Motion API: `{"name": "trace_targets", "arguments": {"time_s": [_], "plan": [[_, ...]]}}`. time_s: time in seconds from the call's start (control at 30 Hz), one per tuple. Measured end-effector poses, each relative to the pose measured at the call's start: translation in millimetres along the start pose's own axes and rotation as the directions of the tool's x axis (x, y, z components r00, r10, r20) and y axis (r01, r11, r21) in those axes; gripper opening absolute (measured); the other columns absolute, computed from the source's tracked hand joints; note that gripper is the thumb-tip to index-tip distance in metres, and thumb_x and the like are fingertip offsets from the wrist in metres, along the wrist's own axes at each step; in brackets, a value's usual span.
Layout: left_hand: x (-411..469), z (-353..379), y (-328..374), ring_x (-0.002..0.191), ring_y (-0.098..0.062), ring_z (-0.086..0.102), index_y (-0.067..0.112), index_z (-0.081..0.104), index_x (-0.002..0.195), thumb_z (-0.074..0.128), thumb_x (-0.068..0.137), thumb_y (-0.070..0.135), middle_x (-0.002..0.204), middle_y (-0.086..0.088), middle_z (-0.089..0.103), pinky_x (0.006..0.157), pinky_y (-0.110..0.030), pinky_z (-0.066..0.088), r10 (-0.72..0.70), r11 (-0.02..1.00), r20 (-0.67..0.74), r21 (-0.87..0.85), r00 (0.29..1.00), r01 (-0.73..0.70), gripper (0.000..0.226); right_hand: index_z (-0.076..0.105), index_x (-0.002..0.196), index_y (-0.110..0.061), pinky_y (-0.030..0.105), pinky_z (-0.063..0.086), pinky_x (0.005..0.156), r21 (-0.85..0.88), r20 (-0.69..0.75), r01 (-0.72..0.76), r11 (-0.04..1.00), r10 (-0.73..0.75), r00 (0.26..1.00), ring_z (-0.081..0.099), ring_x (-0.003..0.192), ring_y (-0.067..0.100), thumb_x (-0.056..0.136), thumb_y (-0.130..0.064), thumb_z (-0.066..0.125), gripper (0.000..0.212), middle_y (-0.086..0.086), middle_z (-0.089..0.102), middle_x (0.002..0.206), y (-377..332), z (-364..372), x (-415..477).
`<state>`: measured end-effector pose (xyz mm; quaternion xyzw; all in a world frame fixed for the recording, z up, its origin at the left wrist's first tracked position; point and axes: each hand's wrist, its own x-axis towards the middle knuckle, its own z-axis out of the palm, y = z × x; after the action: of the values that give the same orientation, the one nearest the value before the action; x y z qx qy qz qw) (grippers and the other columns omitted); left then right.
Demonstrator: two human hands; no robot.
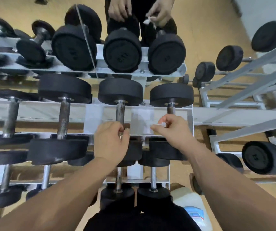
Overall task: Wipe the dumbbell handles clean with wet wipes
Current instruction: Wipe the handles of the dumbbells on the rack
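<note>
**Head view: wipe in hand, not yet on the bar**

Head camera looks down on a white steel rack (33,110) of black dumbbells, tier below tier, with a mirror (200,22) behind it doubling the top row. The middle dumbbell (120,90) lies on the upper tier straight ahead. Its handle (120,112) is dull and blotched, like the ones to its left.

The left hand (108,142) has its fingers curled round the near end of that handle, apparently steadying it. The right hand (172,129) hovers just beside it, thumb and forefinger pinching a small crumpled white wipe (159,125) that touches no metal. A pack of wipes (194,214) lies on the floor by the right forearm.

Nothing shows for certain which bars are already clean. Judging by the marks, this handle and most of the rack remain to be wiped.
</note>
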<state>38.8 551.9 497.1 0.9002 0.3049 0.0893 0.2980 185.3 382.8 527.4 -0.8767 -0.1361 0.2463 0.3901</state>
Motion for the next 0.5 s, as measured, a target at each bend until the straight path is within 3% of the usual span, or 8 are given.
{"name": "trace_targets", "arguments": {"time_s": [0.1,0.2,0.3,0.4,0.5], "plan": [[0,-4,-32,0.093,-0.025,0.052,0.022,0.059,0.086,0.055,0.096,0.041,0.089,0.003,0.059,0.083,-0.043,0.046,-0.196,0.979,0.036,-0.047,0.980,0.198,0.022,0.062,0.076,-0.020,0.013,0.037,0.055,-0.037,0.043,0.040,0.999,-0.038,0.998,0.048,0.055,0.000,0.081,-0.024,0.079,0.019,-0.012,0.053,0.065,-18,26,2],[-1,6,-47,0.098,-0.030,0.053,0.022,0.059,0.088,0.053,0.094,0.045,0.091,0.002,0.055,0.086,-0.043,0.045,-0.338,0.926,0.099,-0.140,0.936,0.349,0.024,0.059,0.086,-0.024,0.023,0.042,0.058,-0.044,0.108,0.039,0.998,-0.034,0.994,0.044,0.055,0.005,0.081,-0.013,0.074,0.020,-0.007,0.047,0.065,-26,53,9],[-2,13,-52,0.093,-0.025,0.053,0.025,0.057,0.085,0.047,0.085,0.048,0.089,0.007,0.057,0.084,-0.043,0.043,-0.322,0.913,0.069,-0.240,0.944,0.329,0.025,0.056,0.087,-0.030,0.030,0.045,0.061,-0.059,0.141,0.072,0.996,-0.063,0.988,0.046,0.060,0.013,0.077,-0.008,0.071,0.029,-0.003,0.048,0.066,-35,78,21],[-3,14,-55,0.089,-0.017,0.047,0.028,0.054,0.083,0.046,0.082,0.047,0.087,0.013,0.056,0.080,-0.038,0.034,-0.282,0.923,0.079,-0.251,0.956,0.293,0.021,0.062,0.086,-0.029,0.017,0.043,0.061,-0.080,0.150,0.141,0.987,-0.128,0.980,0.046,0.061,0.005,0.079,-0.007,0.071,0.025,-0.005,0.053,0.070,-49,100,38],[-1,15,-55,0.088,-0.014,0.044,0.027,0.053,0.080,0.042,0.080,0.049,0.085,0.015,0.053,0.079,-0.036,0.028,-0.278,0.924,0.081,-0.251,0.957,0.290,0.024,0.075,0.089,-0.028,0.013,0.044,0.069,-0.123,0.057,0.200,0.972,-0.194,0.979,0.053,0.067,0.002,0.081,-0.011,0.076,0.018,-0.007,0.059,0.076,-53,118,60]]}}
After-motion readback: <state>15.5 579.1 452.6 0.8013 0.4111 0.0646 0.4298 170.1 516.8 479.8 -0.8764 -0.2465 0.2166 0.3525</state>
